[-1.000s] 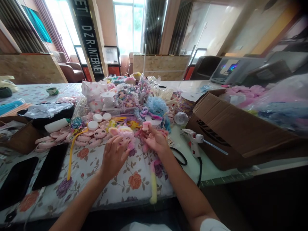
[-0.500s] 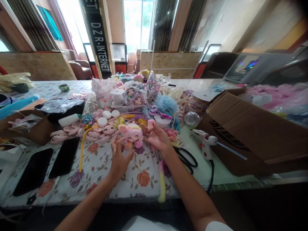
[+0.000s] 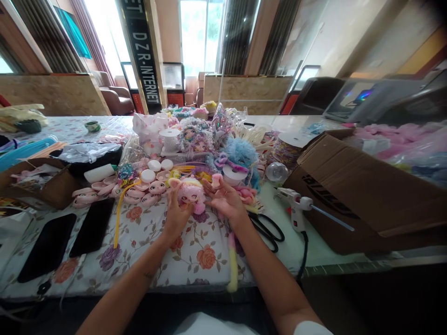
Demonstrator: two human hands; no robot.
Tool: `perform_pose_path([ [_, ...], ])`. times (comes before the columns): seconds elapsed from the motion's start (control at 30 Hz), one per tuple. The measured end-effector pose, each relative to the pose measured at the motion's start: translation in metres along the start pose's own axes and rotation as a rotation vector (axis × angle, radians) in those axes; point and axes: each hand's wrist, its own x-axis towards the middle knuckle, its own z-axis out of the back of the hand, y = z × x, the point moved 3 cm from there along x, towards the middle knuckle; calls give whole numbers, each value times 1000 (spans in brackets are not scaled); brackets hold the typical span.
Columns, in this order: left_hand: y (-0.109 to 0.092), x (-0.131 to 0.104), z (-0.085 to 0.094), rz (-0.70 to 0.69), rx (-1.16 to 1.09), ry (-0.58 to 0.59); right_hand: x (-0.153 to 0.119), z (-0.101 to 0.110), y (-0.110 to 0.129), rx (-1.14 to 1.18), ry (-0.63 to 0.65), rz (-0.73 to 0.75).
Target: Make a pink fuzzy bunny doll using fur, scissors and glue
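Two hands show: one left hand (image 3: 177, 217) and one right hand (image 3: 226, 201). There is one pink plush doll (image 3: 191, 193), one glue gun (image 3: 296, 207) with one translucent stick (image 3: 331, 217), and one clear ball (image 3: 277, 172). Two black flat devices (image 3: 91, 228), two cardboard boxes (image 3: 335, 181), three round white discs (image 3: 148, 176) and one yellow strip (image 3: 119, 209) follow. The pale pink doll faces (image 3: 158, 187) overlap too much to count.

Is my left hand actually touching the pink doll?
Touching. The head view shows the left hand wrapped against the pink doll, its thumb across the lower front.
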Motion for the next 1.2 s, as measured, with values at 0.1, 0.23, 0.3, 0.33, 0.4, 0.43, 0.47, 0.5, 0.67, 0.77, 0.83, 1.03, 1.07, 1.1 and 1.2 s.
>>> perform_pose_path([
  [0.1, 3, 2, -2, -9, 11, -23, -2, -2, -1, -4, -3, 14],
  [0.23, 0, 5, -3, -20, 31, -42, 0, -1, 1, -17, -20, 28],
  [0.3, -2, 7, -3, -18, 37, -42, 4, -1, 1, -27, -26, 23],
  [0.33, -2, 9, -3, -18, 32, -38, 5, -2, 1, -33, -27, 17],
  [0.4, -2, 12, -3, -24, 7, -29, 8, -5, 1, -40, -24, 2],
  [0.43, -2, 13, -3, -28, -8, -26, 9, -6, 0, -40, -21, -4],
  [0.47, -2, 13, -2, -29, -19, -26, 9, -8, 0, -37, -17, -7],
  [0.5, -3, 13, -1, -30, -27, -26, 8, -10, 0, -31, -13, -7],
  [0.67, -19, 1, 9, 15, -72, -27, -16, -21, -2, 1, 20, 15],
  [0.77, -30, -17, 14, 80, -91, -13, -40, -25, -5, 8, 49, 27],
  [0.83, -34, -30, 16, 91, -78, 3, -55, -23, -9, 12, 43, 16],
  [1.03, -32, -47, 14, 1, 15, 66, -75, -18, -16, 24, -5, 4],
  [1.07, -32, -47, 15, -20, 22, 72, -77, -19, -15, 18, -8, 11],
  [1.1, -32, -47, 16, -46, 22, 76, -79, -22, -15, 11, -9, 21],
  [1.2, -40, -54, 27, -130, -16, 61, -93, -36, -13, -33, 11, 59],
])
